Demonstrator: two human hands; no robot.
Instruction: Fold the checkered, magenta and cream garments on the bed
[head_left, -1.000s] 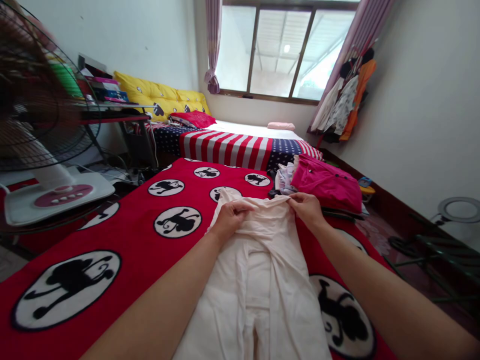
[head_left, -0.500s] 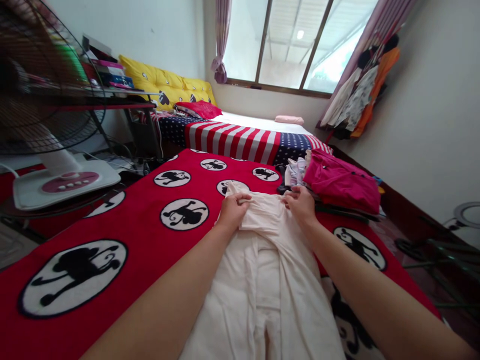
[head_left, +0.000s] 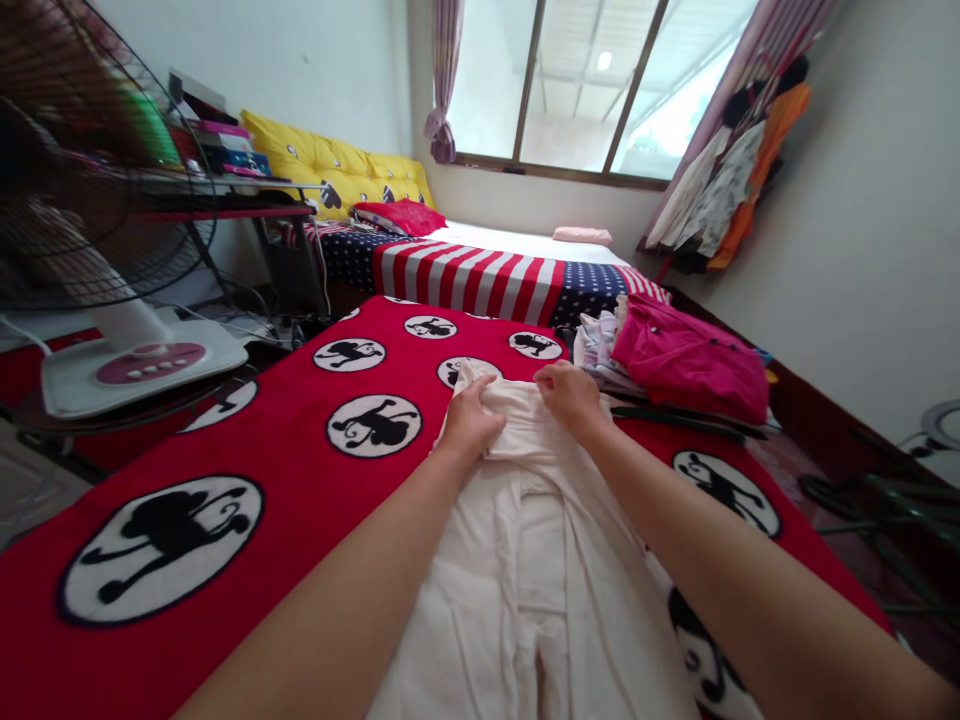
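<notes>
A cream garment (head_left: pixel 540 550) with a seamed middle panel lies lengthwise on the red blanket (head_left: pixel 292 530). It could be trousers, but the cut is not clear. Its far end is gathered and creased. On the left of that end rests my left hand (head_left: pixel 469 420), its thumb spread from the fingers and touching the cloth. My right hand (head_left: pixel 571 395) is closed over the far right part of the garment, fingertips pinched at the top edge. The fingertips' exact hold is partly hidden.
Folded clothes with a magenta garment (head_left: pixel 690 355) on top are piled beyond my right hand. A fan (head_left: pixel 142 350) stands on the left. Farther back is a bed with a striped, starred cover (head_left: pixel 472 275), and clothes (head_left: pixel 739 195) hang by the window.
My right hand has moved left along the garment's far edge. My left hand's thumb and fingers have parted from their pinch. The view has shifted slightly.
</notes>
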